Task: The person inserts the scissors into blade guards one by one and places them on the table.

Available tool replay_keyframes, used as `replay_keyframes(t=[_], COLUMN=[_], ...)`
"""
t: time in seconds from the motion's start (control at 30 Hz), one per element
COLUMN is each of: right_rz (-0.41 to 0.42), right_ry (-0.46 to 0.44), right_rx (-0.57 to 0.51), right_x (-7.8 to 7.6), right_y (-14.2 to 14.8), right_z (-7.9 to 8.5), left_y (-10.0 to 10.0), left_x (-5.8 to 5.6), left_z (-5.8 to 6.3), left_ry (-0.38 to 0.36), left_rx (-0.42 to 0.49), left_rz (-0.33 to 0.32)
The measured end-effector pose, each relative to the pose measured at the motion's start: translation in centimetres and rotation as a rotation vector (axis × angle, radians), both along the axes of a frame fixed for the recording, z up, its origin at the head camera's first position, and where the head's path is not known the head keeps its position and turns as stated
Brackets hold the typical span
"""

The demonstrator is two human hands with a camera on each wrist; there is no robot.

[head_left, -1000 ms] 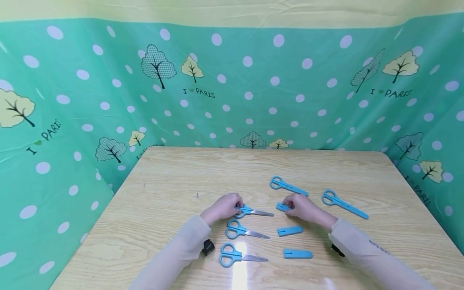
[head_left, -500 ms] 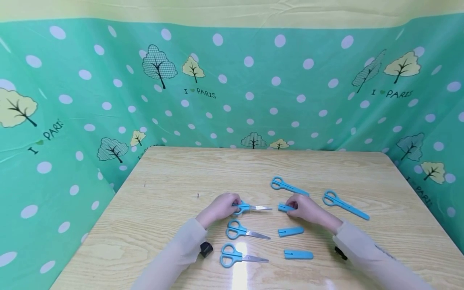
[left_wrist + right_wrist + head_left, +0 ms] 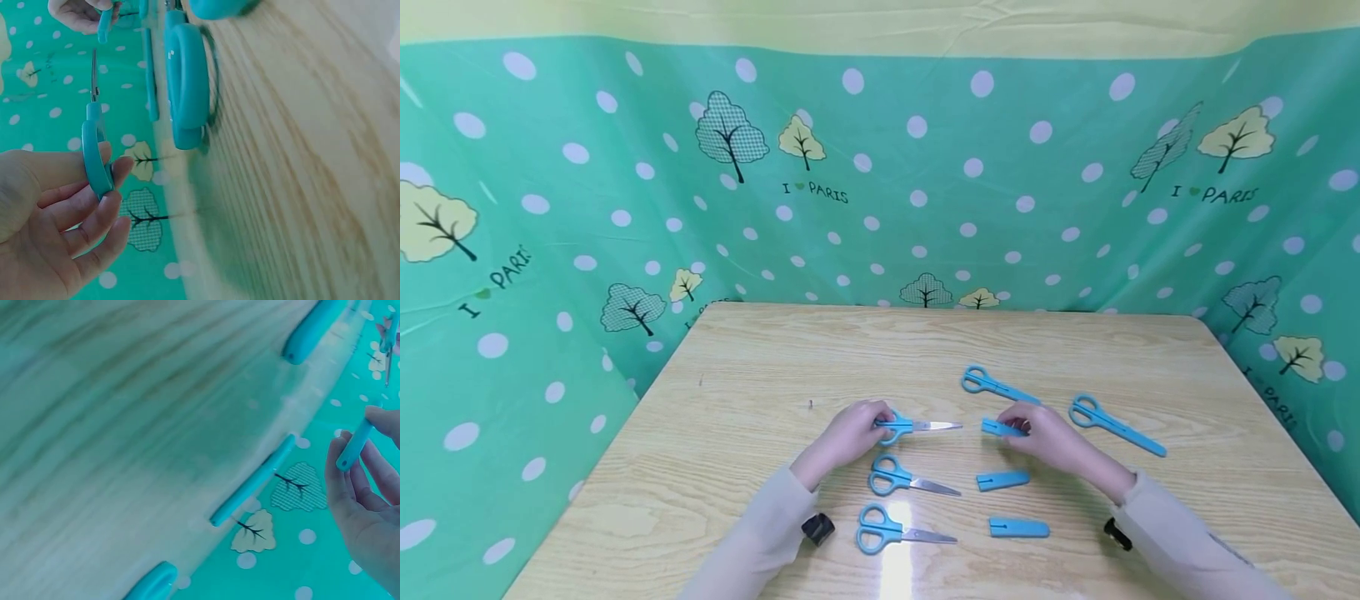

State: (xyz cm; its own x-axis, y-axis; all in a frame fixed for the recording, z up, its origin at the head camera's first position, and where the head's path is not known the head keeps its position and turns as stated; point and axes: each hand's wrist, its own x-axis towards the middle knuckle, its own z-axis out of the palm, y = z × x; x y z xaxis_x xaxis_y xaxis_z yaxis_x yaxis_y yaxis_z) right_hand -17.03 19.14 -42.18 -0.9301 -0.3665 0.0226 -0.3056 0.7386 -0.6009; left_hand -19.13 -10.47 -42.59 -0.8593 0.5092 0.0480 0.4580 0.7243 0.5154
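The left hand [image 3: 850, 429] pinches the blue handle of a pair of scissors [image 3: 916, 427], thumb and curled fingers [image 3: 100, 215] closed round the loop, and the bare steel blade points away from the fingertips toward the other hand. The right hand [image 3: 1045, 433] pinches a blue blade cover [image 3: 1002, 428] between thumb and fingers [image 3: 350, 478], its open end sticking out past the fingertips toward the blade tip, the two still apart with a gap of wooden table [image 3: 760, 367] between them. Just below the left fingers lie two more uncovered scissors [image 3: 891, 477], one nearer the sleeve [image 3: 880, 529]. Below the right fingers lie two loose covers [image 3: 1002, 480], the nearer one [image 3: 1018, 527] close to the wrist. Beyond the right fingertips rest two scissors already sheathed [image 3: 996, 385], the other off to that hand's outer side [image 3: 1116, 423].
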Motion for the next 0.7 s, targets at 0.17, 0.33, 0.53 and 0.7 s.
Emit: replay_keyframes(t=[0.17, 0.33, 0.53, 0.7], right_rz=[0.018, 0.049, 0.109, 0.146], right_ry=[0.069, 0.145, 0.298, 0.416], right_rx=[0.010, 0.002, -0.046, -0.065], right_x=[0.8, 2.0, 3.1, 3.8], right_y=[0.0, -0.2, -0.4, -0.6], right_z=[0.6, 1.5, 2.4, 3.1], left_y=[-0.1, -0.1, -0.2, -0.2], left_x=[0.8, 1.7, 2.9, 3.7], left_z=[0.7, 1.5, 2.4, 3.0], left_ry=[0.030, 0.072, 0.129, 0.182], left_rx=[0.019, 0.030, 0.070, 0.104], left_rz=[0.007, 0.004, -0.015, -0.035])
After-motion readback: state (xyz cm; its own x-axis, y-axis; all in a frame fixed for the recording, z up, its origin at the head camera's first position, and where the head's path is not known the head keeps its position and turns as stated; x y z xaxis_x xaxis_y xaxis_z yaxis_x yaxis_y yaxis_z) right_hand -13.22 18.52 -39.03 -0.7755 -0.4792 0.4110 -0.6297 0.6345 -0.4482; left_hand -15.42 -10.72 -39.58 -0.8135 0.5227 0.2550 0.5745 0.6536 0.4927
